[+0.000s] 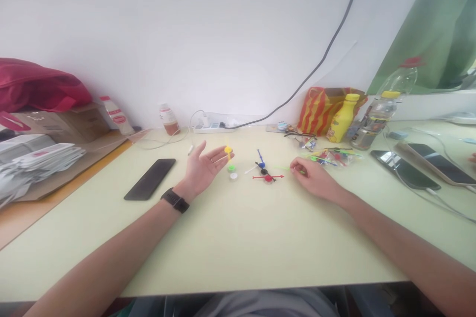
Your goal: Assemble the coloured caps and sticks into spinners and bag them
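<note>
My left hand (204, 166) is turned palm up with its fingers stretched out. At its fingertips is a yellow plastic spinner piece (228, 150); I cannot tell whether they touch. Just below it lie a green disc (231, 169) and a white disc (233, 176). With fingers pinched, my right hand (310, 176) holds a thin light-green plastic arrow (281, 168) pointing left. Between the hands lie a blue arrow spinner (261, 161), a black arrow spinner (264, 172), a red arrow spinner (268, 178) and a white arrow (251, 170).
Several coloured pieces (334, 157) are heaped behind my right hand. A black phone (149, 179) lies left, two more phones (405, 169) with cables right. A yellow bottle (342, 119), clear bottles (377, 121) and a striped bag (314, 111) stand at the back. Boxes (70, 126) are left.
</note>
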{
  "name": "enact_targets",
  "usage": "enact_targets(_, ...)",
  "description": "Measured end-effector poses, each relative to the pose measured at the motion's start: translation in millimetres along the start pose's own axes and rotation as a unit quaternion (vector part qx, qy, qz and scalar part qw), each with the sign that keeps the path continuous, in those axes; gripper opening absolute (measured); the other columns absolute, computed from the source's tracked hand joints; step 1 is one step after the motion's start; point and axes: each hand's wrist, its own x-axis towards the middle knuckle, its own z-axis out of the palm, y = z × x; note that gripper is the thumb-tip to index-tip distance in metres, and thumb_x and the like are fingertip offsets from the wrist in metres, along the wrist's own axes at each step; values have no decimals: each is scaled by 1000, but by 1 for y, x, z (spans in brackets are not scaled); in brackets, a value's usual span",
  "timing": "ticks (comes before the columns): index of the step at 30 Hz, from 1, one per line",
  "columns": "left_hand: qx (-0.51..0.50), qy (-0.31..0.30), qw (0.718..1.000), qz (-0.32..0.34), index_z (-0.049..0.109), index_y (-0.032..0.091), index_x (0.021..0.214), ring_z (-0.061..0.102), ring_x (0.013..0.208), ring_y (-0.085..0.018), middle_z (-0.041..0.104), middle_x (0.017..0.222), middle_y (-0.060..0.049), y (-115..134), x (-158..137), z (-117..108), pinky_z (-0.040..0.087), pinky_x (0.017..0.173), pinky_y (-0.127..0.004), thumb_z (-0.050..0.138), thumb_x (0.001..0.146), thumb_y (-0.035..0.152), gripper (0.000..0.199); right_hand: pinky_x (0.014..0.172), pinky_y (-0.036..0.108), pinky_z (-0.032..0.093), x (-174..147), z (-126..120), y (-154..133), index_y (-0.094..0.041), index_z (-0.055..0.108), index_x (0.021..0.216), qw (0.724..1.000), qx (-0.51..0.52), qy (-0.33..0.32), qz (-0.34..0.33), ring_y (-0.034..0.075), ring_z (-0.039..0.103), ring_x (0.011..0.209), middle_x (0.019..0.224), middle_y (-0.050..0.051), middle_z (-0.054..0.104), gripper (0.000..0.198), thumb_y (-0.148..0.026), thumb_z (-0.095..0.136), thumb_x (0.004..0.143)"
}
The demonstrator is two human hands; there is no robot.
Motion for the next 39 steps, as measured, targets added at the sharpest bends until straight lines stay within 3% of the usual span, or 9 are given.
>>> enact_targets(5, 2, 25, 1000, 5, 67, -3, 124, 67, 127, -37, 67, 134, -28, 3, 9, -10, 60, 103, -35, 63, 97, 46, 57, 68, 35, 49, 1, 2, 3, -22, 64, 100, 999, 19, 33, 13, 21, 63, 73, 91, 5, 71, 14, -24, 52, 93)
enact_targets(9, -3, 44, 999, 17, 66, -1, 125, 68, 125, -36, 70, 128, -27, 4, 16, -20, 61, 102, -37, 62, 97, 46, 54, 72, 35, 52, 2, 1, 3, -21, 64, 91, 996, 49, 75, 13, 23, 68, 83, 91, 6, 72, 12, -20, 52, 90)
enact_targets(14, 3, 75, 997, 26, 63, -2, 127, 70, 122, -36, 69, 128, -29, 3, 22, -28, 61, 101, -36, 60, 98, 46, 56, 76, 38, 58, 4, -3, -16, -20, 70, 92, 986, 103, 132, 12, 22, 71, 78, 92, 7, 73, 19, -23, 51, 94)
enact_targets(21, 14, 89, 996, 25, 60, 5, 133, 73, 117, -34, 69, 125, -26, 2, 21, -27, 61, 98, -38, 61, 98, 45, 54, 79, 36, 61, 7, 6, -58, -21, 75, 103, 989, 110, 30, -95, 23, 73, 93, 109, 9, 74, 18, -26, 58, 97)
enact_targets(26, 20, 88, 996, 25, 59, 4, 132, 72, 117, -34, 69, 126, -26, 1, 22, -29, 61, 99, -38, 63, 97, 44, 54, 69, 30, 61, 21, 27, -82, -20, 73, 108, 980, 146, -41, -127, 20, 73, 91, 116, 10, 71, 18, -24, 61, 96)
enact_targets(31, 38, 79, 996, 24, 60, 5, 131, 73, 116, -34, 67, 129, -25, 1, 20, -27, 63, 92, -35, 63, 97, 45, 52, 69, 30, 56, 40, 44, -96, -19, 72, 104, 979, 122, -51, -155, 19, 70, 89, 112, 9, 71, 14, -20, 61, 95)
enact_targets(39, 38, 94, 994, 28, 61, 5, 128, 73, 117, -33, 69, 125, -25, 1, 17, -21, 63, 95, -35, 62, 98, 40, 46, 74, 31, 54, 41, 44, -95, -19, 70, 96, 981, 98, -54, -159, 18, 67, 86, 103, 7, 71, 10, -16, 61, 95)
